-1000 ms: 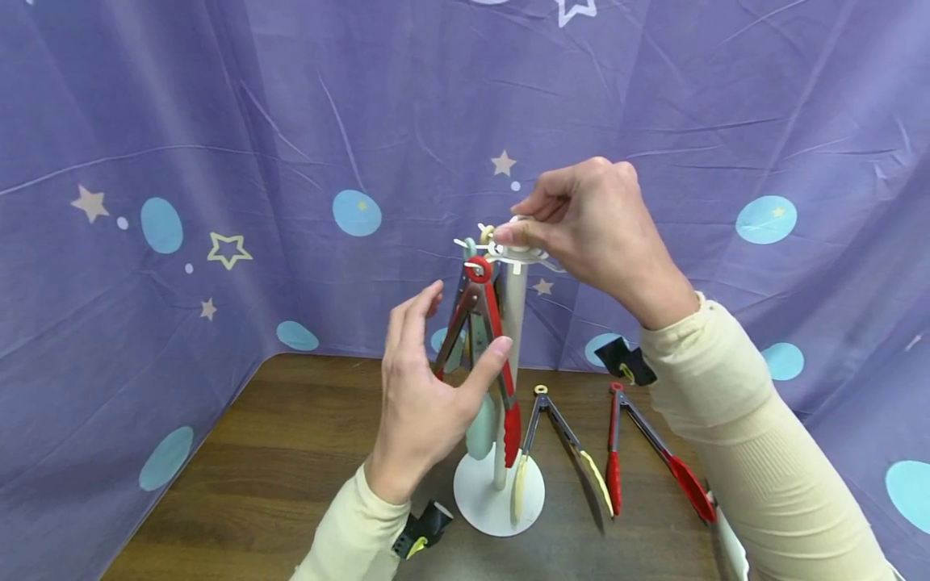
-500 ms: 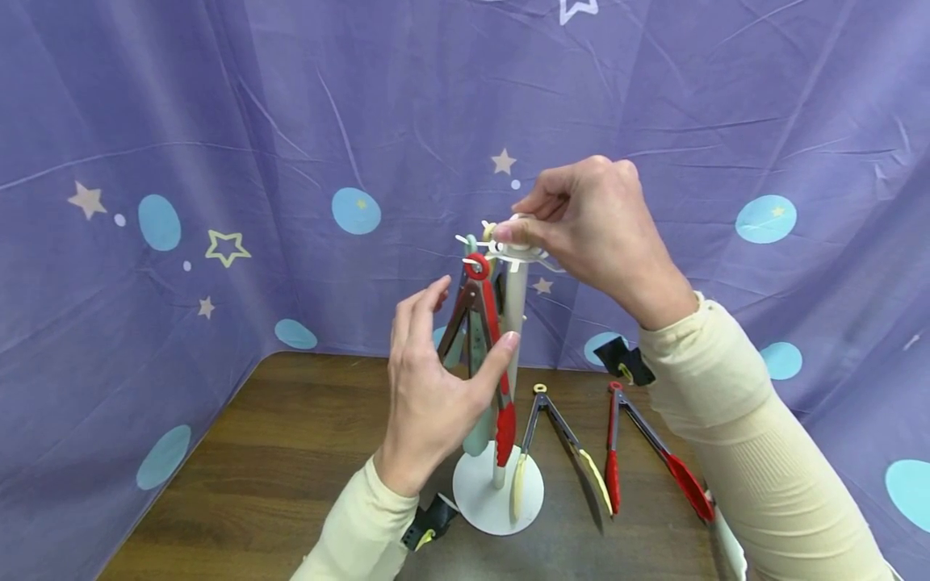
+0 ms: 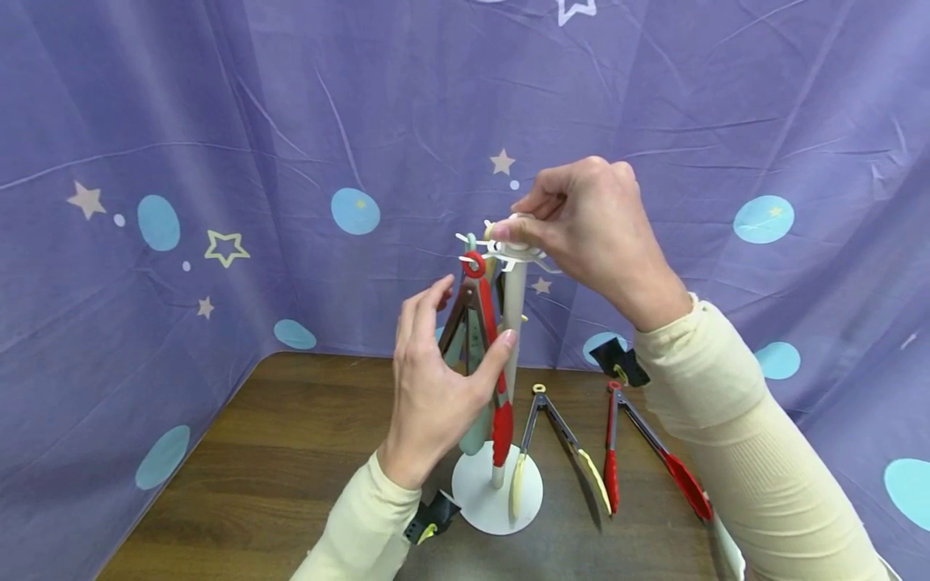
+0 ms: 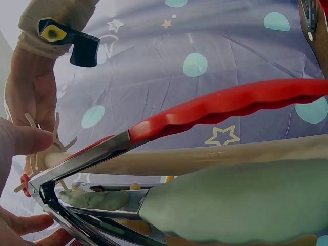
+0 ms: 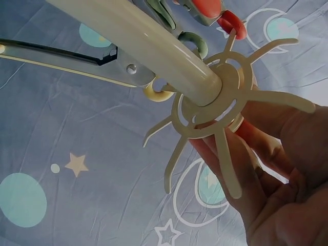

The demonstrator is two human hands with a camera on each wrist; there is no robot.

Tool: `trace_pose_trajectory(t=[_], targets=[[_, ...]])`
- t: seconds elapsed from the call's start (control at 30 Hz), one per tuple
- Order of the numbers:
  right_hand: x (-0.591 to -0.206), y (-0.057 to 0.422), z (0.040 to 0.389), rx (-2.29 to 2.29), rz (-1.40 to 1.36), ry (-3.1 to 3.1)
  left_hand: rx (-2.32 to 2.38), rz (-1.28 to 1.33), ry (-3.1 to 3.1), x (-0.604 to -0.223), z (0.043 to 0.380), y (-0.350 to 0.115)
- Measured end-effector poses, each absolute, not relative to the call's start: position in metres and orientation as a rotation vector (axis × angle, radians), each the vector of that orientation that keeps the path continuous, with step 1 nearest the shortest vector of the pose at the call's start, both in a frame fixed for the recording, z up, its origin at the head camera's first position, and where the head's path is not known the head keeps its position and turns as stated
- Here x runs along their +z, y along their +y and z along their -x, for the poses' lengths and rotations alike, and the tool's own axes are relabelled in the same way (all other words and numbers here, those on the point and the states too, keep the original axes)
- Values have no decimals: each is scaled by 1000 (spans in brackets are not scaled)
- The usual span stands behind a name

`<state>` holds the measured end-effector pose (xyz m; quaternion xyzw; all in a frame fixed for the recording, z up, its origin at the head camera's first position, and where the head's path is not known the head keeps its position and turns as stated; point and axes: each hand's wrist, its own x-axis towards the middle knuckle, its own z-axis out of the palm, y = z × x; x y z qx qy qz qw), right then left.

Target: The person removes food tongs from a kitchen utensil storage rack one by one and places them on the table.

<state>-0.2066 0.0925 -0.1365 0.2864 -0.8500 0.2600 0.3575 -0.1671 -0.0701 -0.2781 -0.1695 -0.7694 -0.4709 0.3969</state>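
A white utensil stand [image 3: 514, 307] rises from a round base, with a ring of hooks [image 5: 229, 169] at its top. My right hand [image 3: 599, 230] pinches the top of the stand from above. From one hook hang red-tipped tongs [image 3: 502, 428], their legs spread. Beside them hang pale green tongs [image 4: 236, 200], and yellow-ringed tongs [image 5: 157, 94] hang from another hook. My left hand [image 3: 439, 387] lies around the hanging red tongs, thumb in front and the fingers mostly straight on the far side. Whether the thumb presses on them is hard to tell. Several hooks near my right hand carry nothing.
Spread yellow tongs [image 3: 597, 484] lie on the brown wooden table [image 3: 291, 452] right of the stand, one tip over its base [image 3: 483, 508]. Another red pair [image 3: 612, 484] lies farther right, near my right forearm. A purple curtain [image 3: 247, 97] hangs behind.
My left hand has shifted slightly right and up. The hanging red tongs have moved a little left, their lower tip closer to the pole. My right hand stays at the stand's top.
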Motion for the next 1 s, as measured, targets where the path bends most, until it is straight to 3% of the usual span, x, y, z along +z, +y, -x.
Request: trace_pose_trajectory(t=[1.0], targets=[[-136,91,206,683,-687,-2223,-1213,437,-1952,-282,174,-71]])
